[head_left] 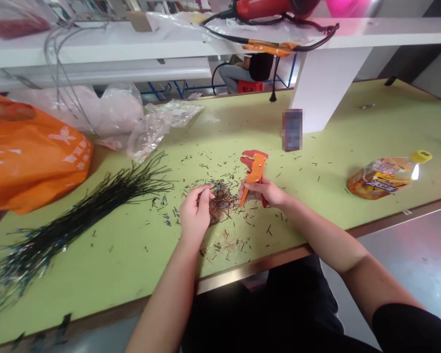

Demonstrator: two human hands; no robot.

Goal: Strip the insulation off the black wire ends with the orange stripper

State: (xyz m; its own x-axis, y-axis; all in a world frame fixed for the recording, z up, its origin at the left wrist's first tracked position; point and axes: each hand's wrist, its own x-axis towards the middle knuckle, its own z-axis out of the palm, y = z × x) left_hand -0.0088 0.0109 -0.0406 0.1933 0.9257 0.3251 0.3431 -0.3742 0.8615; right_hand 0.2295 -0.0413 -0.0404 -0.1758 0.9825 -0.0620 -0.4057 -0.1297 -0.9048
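Observation:
My right hand [262,192] is wrapped round the handles of an orange and red wire stripper [256,167], whose red jaws point up and away from me. To its left, my left hand [196,208] has thumb and forefinger pinched together over the scraps; whatever sits between the fingertips is too small to make out. Between and below both hands lies a pile of cut wire scraps [220,203], black, blue and copper-brown. A long bundle of black wires [84,211] stretches across the table on the left, with bluish and bare-looking ends toward me.
An orange bag [33,157] and clear plastic bags [158,125] lie at the back left. On the right are a drink bottle [382,179] on its side and a blurred phone-like object [292,129] against a white post [327,88]. Overhead, a shelf [106,46] bears a red corded tool [264,7].

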